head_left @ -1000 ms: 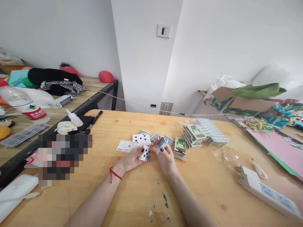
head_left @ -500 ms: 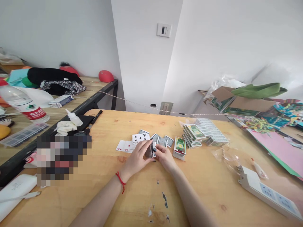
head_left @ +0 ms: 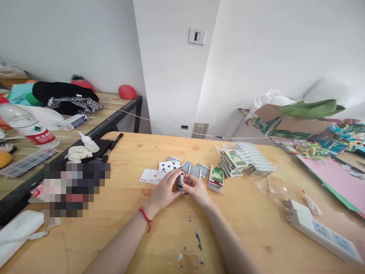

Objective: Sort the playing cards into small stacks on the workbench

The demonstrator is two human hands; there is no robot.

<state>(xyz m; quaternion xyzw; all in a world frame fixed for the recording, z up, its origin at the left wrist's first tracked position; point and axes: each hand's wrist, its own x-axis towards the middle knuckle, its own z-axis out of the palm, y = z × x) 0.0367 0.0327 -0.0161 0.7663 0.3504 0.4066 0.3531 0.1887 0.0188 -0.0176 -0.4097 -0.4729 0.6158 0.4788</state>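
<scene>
My left hand (head_left: 165, 191) and my right hand (head_left: 194, 189) meet at the middle of the wooden table (head_left: 251, 224). Both close around a small stack of playing cards (head_left: 180, 183), held on edge between the fingertips. Just beyond the hands lie loose cards: face-up spades and red cards (head_left: 159, 171) and several face-down ones (head_left: 195, 169). A card box with a green face (head_left: 216, 177) stands to the right of my right hand. A red string circles my left wrist.
Stacked card boxes (head_left: 242, 160) sit further right, with crumpled plastic wrap (head_left: 270, 186) and a white power strip (head_left: 319, 230) nearer. A cardboard box (head_left: 285, 121) and coloured paper fill the far right. A water bottle (head_left: 25, 125), glue bottle (head_left: 88, 142) and clothes lie left.
My hands came together and lowered toward the table. The cards that were held apart and fanned are now gathered into one stack between both hands.
</scene>
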